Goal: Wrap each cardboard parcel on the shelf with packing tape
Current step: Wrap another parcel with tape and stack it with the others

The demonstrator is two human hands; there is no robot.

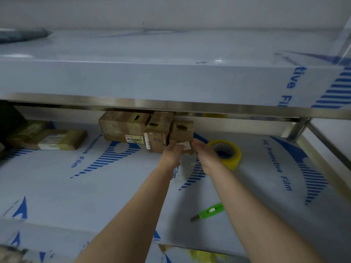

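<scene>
A person's 2 hands reach across the film-covered lower shelf to a small parcel, the right-hand end of a row of 3 standing against the back wall. The left hand curls its fingers on the labelled front face. The right hand lies against the right side, its grip too blurred to tell. That labelled face points toward the camera, and the rear of the box runs in under the steel lip of the upper shelf, leaving little headroom. The middle parcel touches its left side. The large parcel beyond lies long axis left to right. A yellow tape roll lies flat just beside the right wrist, and a green knife sits nearer the front edge. 2 flat parcels lie well apart at left, with open shelf in front.
</scene>
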